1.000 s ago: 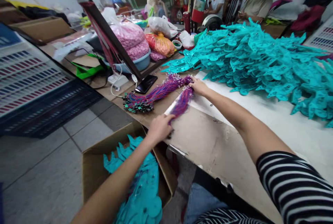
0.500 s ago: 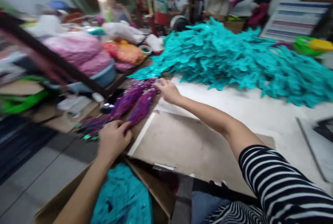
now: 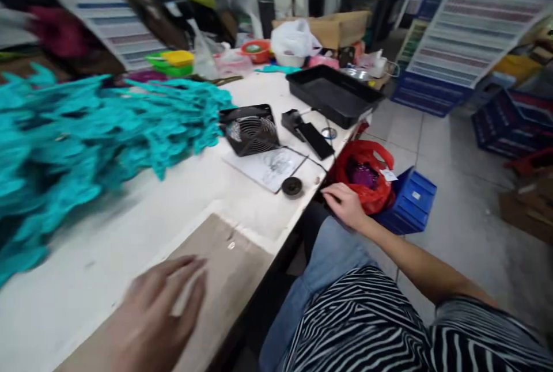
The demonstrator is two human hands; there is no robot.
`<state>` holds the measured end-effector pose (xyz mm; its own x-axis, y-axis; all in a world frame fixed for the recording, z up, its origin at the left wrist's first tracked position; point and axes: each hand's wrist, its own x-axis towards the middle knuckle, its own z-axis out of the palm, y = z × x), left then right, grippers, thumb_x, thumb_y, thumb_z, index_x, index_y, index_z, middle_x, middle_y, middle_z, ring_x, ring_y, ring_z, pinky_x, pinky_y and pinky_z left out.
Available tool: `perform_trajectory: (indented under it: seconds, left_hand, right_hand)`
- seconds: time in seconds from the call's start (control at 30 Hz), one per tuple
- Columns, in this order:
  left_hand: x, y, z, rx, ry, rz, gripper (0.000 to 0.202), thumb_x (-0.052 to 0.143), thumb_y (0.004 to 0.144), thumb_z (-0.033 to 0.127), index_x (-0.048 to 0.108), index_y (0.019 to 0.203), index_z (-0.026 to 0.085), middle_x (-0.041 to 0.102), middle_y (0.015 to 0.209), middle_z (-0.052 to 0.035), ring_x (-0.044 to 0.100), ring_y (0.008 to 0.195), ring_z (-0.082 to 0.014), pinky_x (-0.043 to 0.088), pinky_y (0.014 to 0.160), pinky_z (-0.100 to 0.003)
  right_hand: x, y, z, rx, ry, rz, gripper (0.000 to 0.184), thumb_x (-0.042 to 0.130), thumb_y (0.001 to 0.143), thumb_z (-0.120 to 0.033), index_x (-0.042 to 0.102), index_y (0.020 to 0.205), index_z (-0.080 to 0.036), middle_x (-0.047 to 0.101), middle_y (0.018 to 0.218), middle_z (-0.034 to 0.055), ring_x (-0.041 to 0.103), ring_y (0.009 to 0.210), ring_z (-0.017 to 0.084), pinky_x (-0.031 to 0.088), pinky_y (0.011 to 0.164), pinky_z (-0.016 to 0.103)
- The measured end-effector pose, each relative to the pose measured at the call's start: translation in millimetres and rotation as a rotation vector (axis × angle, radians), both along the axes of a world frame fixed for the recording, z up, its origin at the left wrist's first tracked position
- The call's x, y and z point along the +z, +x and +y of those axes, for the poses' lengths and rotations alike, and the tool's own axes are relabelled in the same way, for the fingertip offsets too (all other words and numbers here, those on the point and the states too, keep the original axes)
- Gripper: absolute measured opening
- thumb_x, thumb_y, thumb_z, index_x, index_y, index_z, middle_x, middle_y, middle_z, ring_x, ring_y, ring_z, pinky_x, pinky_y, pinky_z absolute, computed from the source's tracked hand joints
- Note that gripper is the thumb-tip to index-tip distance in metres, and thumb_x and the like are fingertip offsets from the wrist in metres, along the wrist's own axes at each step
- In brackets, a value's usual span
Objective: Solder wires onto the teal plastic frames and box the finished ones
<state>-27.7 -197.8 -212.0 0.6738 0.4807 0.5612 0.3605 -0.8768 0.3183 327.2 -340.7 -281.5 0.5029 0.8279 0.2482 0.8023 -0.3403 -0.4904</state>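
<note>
My left hand (image 3: 158, 314) lies flat and blurred on a brown cardboard sheet (image 3: 224, 262) at the near edge of the white table (image 3: 129, 234), fingers stretched out, holding nothing. My right hand (image 3: 345, 205) reaches down past the table's right edge, fingers loosely curled, touching the red plastic bag (image 3: 365, 173) that holds something purple. A big heap of teal plastic pieces (image 3: 86, 130) covers the left of the table.
A small black fan (image 3: 250, 130), a black tray (image 3: 334, 93), a black round cap (image 3: 292, 186) and a clear sheet (image 3: 270, 166) sit on the table's right part. A blue crate (image 3: 408, 199) stands on the tiled floor beside the bag. Shelving and boxes stand at the right.
My view has swung right, away from the purple cords. Both hands let go of the cords: the left now rests on the cardboard, the right has dropped to the red bag.
</note>
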Motion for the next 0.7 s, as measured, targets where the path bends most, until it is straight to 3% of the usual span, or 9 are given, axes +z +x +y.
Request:
perform_trajectory:
  seconds: [0.1, 0.17, 0.27, 0.37, 0.47, 0.57, 0.63, 0.7]
  left_hand:
    - [-6.7, 120, -46, -0.22, -0.133, 0.01, 0.03, 0.057, 0.089, 0.021, 0.07, 0.111, 0.036, 0.072, 0.098, -0.0049, 0.069, 0.092, -0.0241, 0.057, 0.08, -0.04]
    - [-27.0, 184, -70, -0.359, -0.284, 0.096, 0.02, 0.055, 0.092, 0.024, 0.072, 0.103, 0.026, 0.072, 0.102, -0.0082, 0.069, 0.096, -0.0227, 0.059, 0.084, -0.036]
    - [-73.6, 262, -92, -0.451, -0.518, 0.296, 0.024, 0.05, 0.095, 0.027, 0.072, 0.102, 0.022, 0.073, 0.105, -0.0099, 0.068, 0.102, -0.0223, 0.058, 0.091, -0.036]
    - [-121.0, 333, -100, -0.428, -0.549, 0.464, 0.033, 0.051, 0.092, 0.024, 0.066, 0.12, 0.019, 0.068, 0.124, -0.0121, 0.062, 0.119, -0.0244, 0.051, 0.105, -0.04]
    - [-156.0, 401, -98, -0.404, -0.408, 0.64, 0.059, 0.058, 0.087, 0.022, 0.048, 0.143, 0.007, 0.046, 0.151, -0.0198, 0.039, 0.144, -0.0306, 0.033, 0.12, -0.044]
    - [-182.1, 452, -92, -0.419, -0.259, 0.873, 0.076, 0.061, 0.085, 0.026, 0.032, 0.152, 0.003, 0.028, 0.161, -0.0215, 0.017, 0.152, -0.0354, 0.018, 0.125, -0.051]
    - [-198.3, 468, -92, -0.464, -0.202, 1.023, 0.076, 0.06, 0.086, 0.026, 0.03, 0.153, 0.005, 0.035, 0.158, -0.0221, 0.019, 0.152, -0.0359, 0.013, 0.124, -0.055]
    - [-213.0, 469, -98, -0.527, -0.193, 1.117, 0.064, 0.055, 0.089, 0.022, 0.04, 0.149, 0.007, 0.052, 0.145, -0.0211, 0.035, 0.145, -0.0335, 0.012, 0.124, -0.054]
  right_hand:
    - [-45.4, 87, -86, -0.304, -0.144, 0.063, 0.032, 0.045, 0.092, -0.017, 0.076, 0.097, -0.023, 0.076, 0.102, 0.0094, 0.071, 0.098, 0.025, 0.056, 0.088, 0.04]
    - [-72.6, 133, -120, -0.435, -0.221, 0.106, 0.032, 0.044, 0.091, -0.014, 0.076, 0.09, -0.021, 0.076, 0.097, 0.0112, 0.073, 0.091, 0.027, 0.058, 0.081, 0.041]
    - [-105.1, 188, -126, -0.525, -0.302, 0.172, 0.02, 0.052, 0.095, -0.019, 0.072, 0.098, -0.018, 0.074, 0.103, 0.009, 0.071, 0.094, 0.021, 0.058, 0.085, 0.039]
    - [-129.9, 230, -91, -0.511, -0.355, 0.222, 0.025, 0.059, 0.096, -0.033, 0.065, 0.113, -0.016, 0.068, 0.114, 0.0071, 0.067, 0.099, 0.017, 0.057, 0.089, 0.038]
    - [-149.1, 250, -55, -0.471, -0.426, 0.242, 0.032, 0.06, 0.096, -0.037, 0.062, 0.119, -0.015, 0.066, 0.117, 0.0078, 0.066, 0.1, 0.018, 0.057, 0.087, 0.039]
    - [-161.5, 240, -49, -0.418, -0.51, 0.249, 0.028, 0.055, 0.098, -0.033, 0.063, 0.118, -0.015, 0.068, 0.114, 0.008, 0.067, 0.101, 0.018, 0.056, 0.089, 0.038]
    - [-165.8, 224, -63, -0.368, -0.557, 0.251, 0.026, 0.05, 0.099, -0.028, 0.066, 0.116, -0.017, 0.07, 0.115, 0.0098, 0.066, 0.106, 0.019, 0.053, 0.093, 0.035]
    - [-168.7, 209, -82, -0.313, -0.607, 0.267, 0.025, 0.049, 0.097, -0.025, 0.071, 0.108, -0.018, 0.071, 0.114, 0.0118, 0.067, 0.109, 0.021, 0.051, 0.093, 0.032]
